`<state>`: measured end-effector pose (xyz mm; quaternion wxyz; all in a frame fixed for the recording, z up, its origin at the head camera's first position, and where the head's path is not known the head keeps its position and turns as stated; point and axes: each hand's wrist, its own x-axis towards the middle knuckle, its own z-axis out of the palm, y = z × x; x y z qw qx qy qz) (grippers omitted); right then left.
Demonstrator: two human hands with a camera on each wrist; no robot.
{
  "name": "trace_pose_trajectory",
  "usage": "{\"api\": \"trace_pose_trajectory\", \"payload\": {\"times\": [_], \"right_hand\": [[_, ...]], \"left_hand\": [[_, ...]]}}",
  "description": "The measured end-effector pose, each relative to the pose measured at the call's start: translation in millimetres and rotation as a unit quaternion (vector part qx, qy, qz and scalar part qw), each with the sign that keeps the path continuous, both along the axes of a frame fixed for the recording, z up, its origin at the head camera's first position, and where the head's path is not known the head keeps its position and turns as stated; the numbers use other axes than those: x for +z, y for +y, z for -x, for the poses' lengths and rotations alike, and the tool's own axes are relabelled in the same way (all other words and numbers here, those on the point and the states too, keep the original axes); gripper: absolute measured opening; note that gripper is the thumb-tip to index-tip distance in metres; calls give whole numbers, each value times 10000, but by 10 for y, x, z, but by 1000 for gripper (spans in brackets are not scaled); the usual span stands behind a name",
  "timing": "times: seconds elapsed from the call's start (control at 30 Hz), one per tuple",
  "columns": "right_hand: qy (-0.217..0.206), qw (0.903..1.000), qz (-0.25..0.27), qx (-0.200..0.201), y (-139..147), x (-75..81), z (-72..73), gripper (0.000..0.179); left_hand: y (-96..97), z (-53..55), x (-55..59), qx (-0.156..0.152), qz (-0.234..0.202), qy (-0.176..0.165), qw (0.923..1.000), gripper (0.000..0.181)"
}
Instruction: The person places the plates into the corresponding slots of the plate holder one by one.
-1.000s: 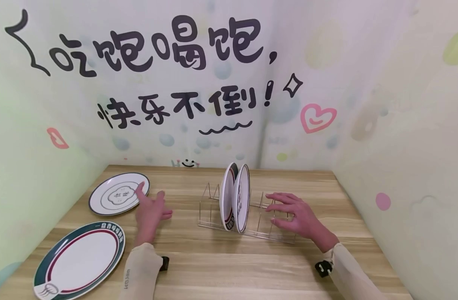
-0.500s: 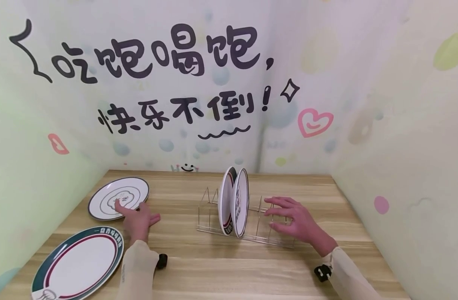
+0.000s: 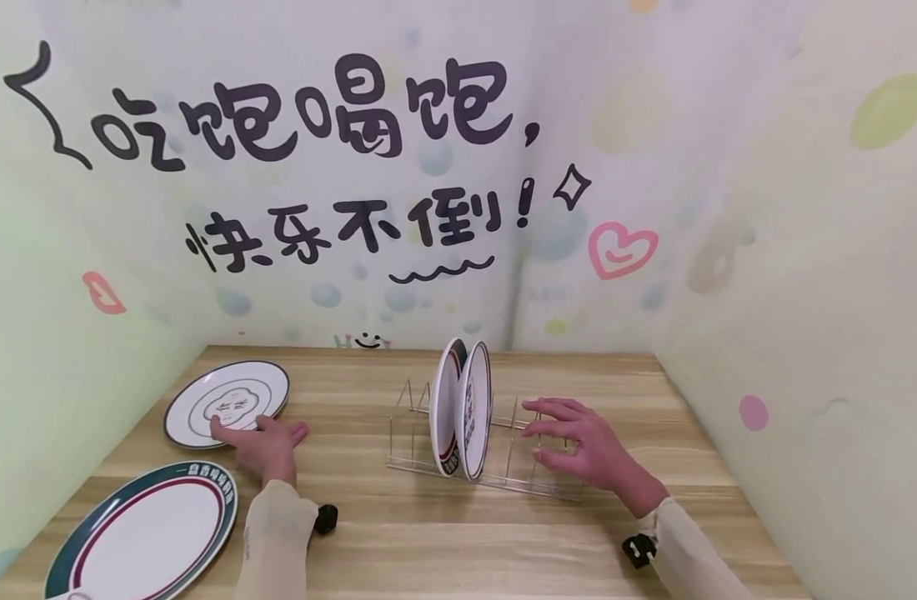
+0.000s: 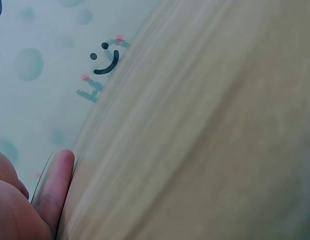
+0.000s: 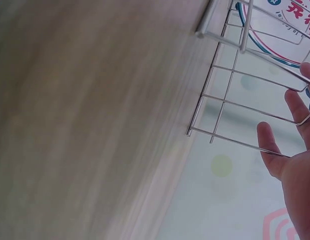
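My left hand (image 3: 267, 446) is at the near right rim of a white plate (image 3: 184, 400) with a dark rim line and printed centre. The thumb lies over its face and the fingers are at its edge, pinching it; their undersides are hidden. A wire plate rack (image 3: 409, 460) stands mid-table. Two plates are upright in it: a dark-banded plate (image 3: 445, 408) on the left and a thin-lined plate (image 3: 477, 412) close beside it. Over the rack's right end, my right hand (image 3: 589, 446) rests against the wires with spread, slightly bent fingers (image 5: 267, 137).
A large oval plate (image 3: 151, 533) with a green band and red line lies at the front left, partly cut off by the frame. Patterned walls (image 3: 766, 250) enclose the wooden table (image 3: 443, 550) at the back and sides.
My left hand has moved left and down onto the white plate's near rim, its thumb now over the face. The right hand stays at the rack. The head view has shifted slightly.
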<state>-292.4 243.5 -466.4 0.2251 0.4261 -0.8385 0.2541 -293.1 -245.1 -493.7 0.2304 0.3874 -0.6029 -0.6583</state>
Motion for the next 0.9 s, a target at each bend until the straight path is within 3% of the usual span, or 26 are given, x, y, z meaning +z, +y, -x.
{"api": "trace_pose_trajectory", "payload": {"times": [0.13, 0.27, 0.43, 0.7, 0.9], "right_hand": [[-5, 10000, -4, -7, 5, 3, 5, 28], [-17, 10000, 14, 4, 6, 13, 7, 28], [-138, 9999, -11, -8, 17, 9, -8, 29], [-165, 9998, -34, -58, 12, 20, -6, 29], [-253, 9996, -4, -132, 27, 28, -48, 27]], "left_hand": [[9, 9, 22, 216, -85, 80, 9997, 71], [0, 50, 19, 419, -545, 460, 9966, 71], [-16, 46, 4, 602, -968, 670, 9912, 77], [13, 6, -18, 898, -1188, 1387, 9791, 89], [81, -60, 59, 907, -1424, 1828, 9686, 93]]}}
